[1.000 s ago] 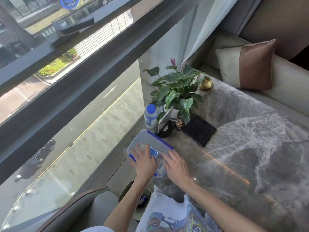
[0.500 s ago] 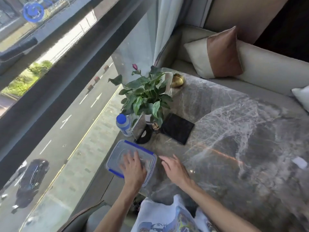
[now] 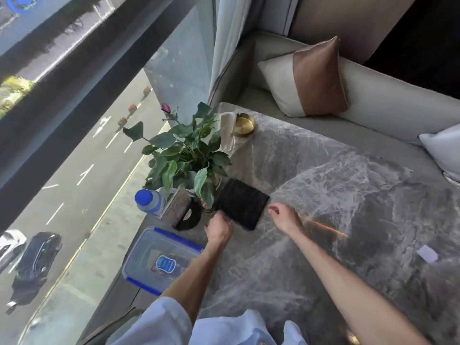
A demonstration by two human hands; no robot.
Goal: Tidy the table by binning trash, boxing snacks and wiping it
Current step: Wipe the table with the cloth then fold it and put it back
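Observation:
A clear plastic box with a blue-clipped lid (image 3: 159, 260) sits closed at the near left corner of the grey marble table (image 3: 336, 200). A folded black cloth (image 3: 241, 204) lies just beyond it, beside the plant. My left hand (image 3: 219, 229) rests at the cloth's near left corner, fingers curled onto its edge. My right hand (image 3: 285, 216) hovers at the cloth's right side, fingers loosely bent and holding nothing. A small white scrap of paper (image 3: 427, 253) lies on the table at the right.
A potted green plant (image 3: 184, 158), a blue-capped water bottle (image 3: 149, 201), a small stand with a black base (image 3: 185, 212) and a brass dish (image 3: 244, 124) line the window side. A sofa with cushions (image 3: 308, 78) wraps the far side.
Both hands left the box lid and moved forward to the black cloth. The head view swung right, showing more of the table.

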